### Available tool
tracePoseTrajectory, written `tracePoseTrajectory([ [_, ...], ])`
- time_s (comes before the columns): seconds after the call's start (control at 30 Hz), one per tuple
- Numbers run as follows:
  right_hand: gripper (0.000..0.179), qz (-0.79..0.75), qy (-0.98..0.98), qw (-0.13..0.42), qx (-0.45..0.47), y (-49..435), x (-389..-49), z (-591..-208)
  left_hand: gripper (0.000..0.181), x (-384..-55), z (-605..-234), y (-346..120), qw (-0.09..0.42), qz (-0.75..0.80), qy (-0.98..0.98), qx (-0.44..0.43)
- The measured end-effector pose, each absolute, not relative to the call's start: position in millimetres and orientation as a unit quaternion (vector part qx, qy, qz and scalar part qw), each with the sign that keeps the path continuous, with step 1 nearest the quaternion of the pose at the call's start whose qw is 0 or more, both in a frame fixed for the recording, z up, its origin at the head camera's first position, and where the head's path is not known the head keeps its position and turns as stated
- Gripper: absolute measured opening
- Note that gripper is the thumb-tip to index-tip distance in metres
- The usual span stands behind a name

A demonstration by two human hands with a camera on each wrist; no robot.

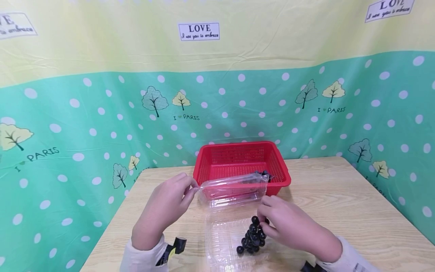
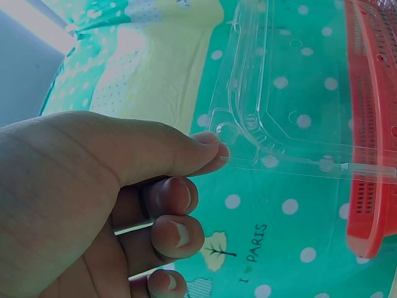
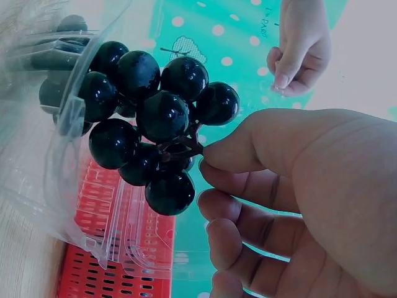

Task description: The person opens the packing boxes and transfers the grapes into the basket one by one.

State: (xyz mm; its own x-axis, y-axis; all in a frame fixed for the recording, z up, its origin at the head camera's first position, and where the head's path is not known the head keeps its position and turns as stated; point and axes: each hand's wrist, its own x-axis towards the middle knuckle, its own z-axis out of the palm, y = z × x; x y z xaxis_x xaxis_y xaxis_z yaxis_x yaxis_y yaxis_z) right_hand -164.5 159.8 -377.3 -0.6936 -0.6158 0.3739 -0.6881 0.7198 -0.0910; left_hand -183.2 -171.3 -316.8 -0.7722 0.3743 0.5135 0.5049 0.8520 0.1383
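A bunch of dark grapes point(image 1: 252, 238) hangs from my right hand point(image 1: 283, 223), whose thumb and forefinger pinch its stem, as the right wrist view shows close up. The bunch is over the base of a clear plastic clamshell box point(image 1: 217, 241), and its lower grapes overlap that base. My left hand point(image 1: 170, 206) pinches a corner tab of the box's raised lid point(image 2: 248, 118) between thumb and fingertip; the other fingers are curled loosely beneath. The lid stands up in front of the red basket.
Behind the box stands a red plastic basket point(image 1: 238, 145) with perforated walls. Dark grapes point(image 1: 264, 174) show at its right front corner, partly behind the lid. The wooden table point(image 1: 316, 192) backs onto a green dotted curtain point(image 1: 224, 102).
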Motion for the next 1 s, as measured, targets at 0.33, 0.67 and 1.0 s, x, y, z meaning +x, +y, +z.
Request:
tracePoseTrajectory([
  [0.33,0.023,0.108,-0.907,0.183,0.364,162.2,-165.6,-379.2,0.010,-183.1,-316.9,-170.8,0.240,-0.137,-0.931,-0.236],
  [0.67,0.024,0.114,-0.907,0.189,0.358,164.2,-164.1,-374.6,0.011,-182.7,-316.4,-171.2,0.242,-0.139,-0.930,-0.239],
  [1.0,0.023,0.111,-0.915,0.189,0.339,165.4,-163.9,-371.0,0.012,-182.6,-316.2,-170.8,0.245,-0.132,-0.930,-0.240],
])
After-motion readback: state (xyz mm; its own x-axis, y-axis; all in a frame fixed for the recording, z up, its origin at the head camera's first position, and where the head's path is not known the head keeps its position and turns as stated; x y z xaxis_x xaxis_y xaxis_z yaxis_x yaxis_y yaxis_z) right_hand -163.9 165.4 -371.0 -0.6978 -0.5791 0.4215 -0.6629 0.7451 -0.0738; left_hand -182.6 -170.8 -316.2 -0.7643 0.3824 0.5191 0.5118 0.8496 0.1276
